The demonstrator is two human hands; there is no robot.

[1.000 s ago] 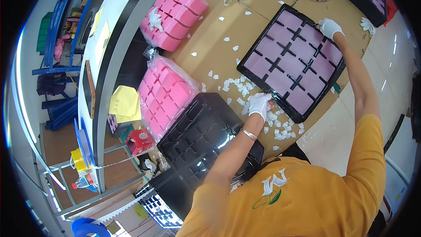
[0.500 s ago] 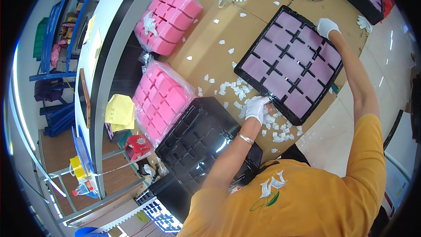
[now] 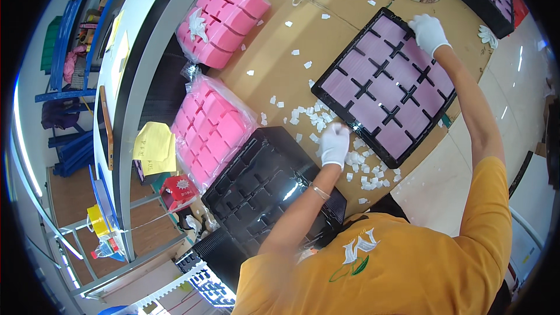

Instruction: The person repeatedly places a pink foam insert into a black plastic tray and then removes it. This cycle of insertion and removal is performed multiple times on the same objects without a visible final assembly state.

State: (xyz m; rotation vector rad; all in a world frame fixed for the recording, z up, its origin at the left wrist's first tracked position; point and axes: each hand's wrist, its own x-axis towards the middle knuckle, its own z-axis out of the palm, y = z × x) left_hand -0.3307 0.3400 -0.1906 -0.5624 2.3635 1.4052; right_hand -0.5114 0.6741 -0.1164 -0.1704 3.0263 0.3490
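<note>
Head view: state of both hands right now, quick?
Left hand: looks curled closed, beside the black tray; whether holding anything cannot be told.
Right hand: at the tray's upper-right rim; grip cannot be told.

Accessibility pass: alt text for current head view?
A person's gloved right hand is at the upper right edge of a black tray of purple blocks; the left hand is beside its lower left edge. White scraps litter the brown tabletop; pink blocks sit left.

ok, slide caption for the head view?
White-gloved left hand and right hand at a black tray with purple inserts, white scraps scattered nearby.
</note>
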